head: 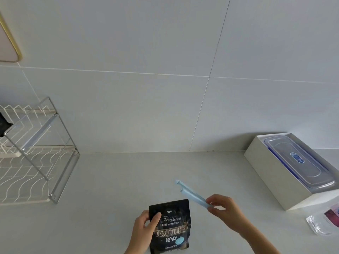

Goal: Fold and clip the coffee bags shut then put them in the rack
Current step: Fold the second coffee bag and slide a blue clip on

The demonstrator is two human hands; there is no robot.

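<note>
A black coffee bag (172, 228) labelled "Treasure Blue Mountain" stands upright near the counter's front edge. My left hand (145, 228) grips its left side, thumb on the front. Its top edge looks folded flat. My right hand (223, 208) pinches the hinge end of a long light-blue sealing clip (192, 194), which is spread open in a narrow V and points up-left, above and to the right of the bag. The wire rack (36, 156) stands at the far left, and another light-blue clip (36, 132) shows behind its glass side panel.
A dark bag (3, 125) is partly visible at the rack's upper left, cut off by the frame. A white box (271, 173) holding a clear lidded container (300, 162) sits at the right. Clear plastic packets (324, 222) lie at the right edge. Tiled wall behind.
</note>
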